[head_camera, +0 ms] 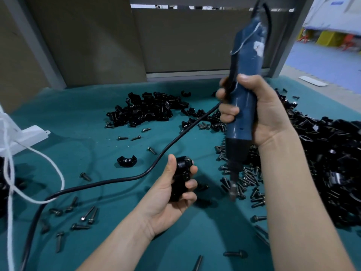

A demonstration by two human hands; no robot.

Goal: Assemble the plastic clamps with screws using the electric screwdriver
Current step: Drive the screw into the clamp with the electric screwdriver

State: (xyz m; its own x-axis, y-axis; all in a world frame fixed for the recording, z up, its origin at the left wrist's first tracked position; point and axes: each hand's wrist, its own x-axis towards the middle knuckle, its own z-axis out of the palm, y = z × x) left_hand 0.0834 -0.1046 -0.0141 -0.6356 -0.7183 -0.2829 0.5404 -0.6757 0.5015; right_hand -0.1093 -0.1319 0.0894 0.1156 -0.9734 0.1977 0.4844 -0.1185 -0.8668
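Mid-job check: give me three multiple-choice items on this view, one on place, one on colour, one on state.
1. The bit of the blue electric screwdriver hangs: A) against the wall B) over the heap of dark metal screws C) on the floor.
2. The table cloth is: A) red B) white C) teal.
3. The left hand: A) is empty B) grips a black plastic clamp C) holds scissors.
Answers: 1 B, tip above the screws; 2 C, cloth plainly teal; 3 B, fingers curl round it.
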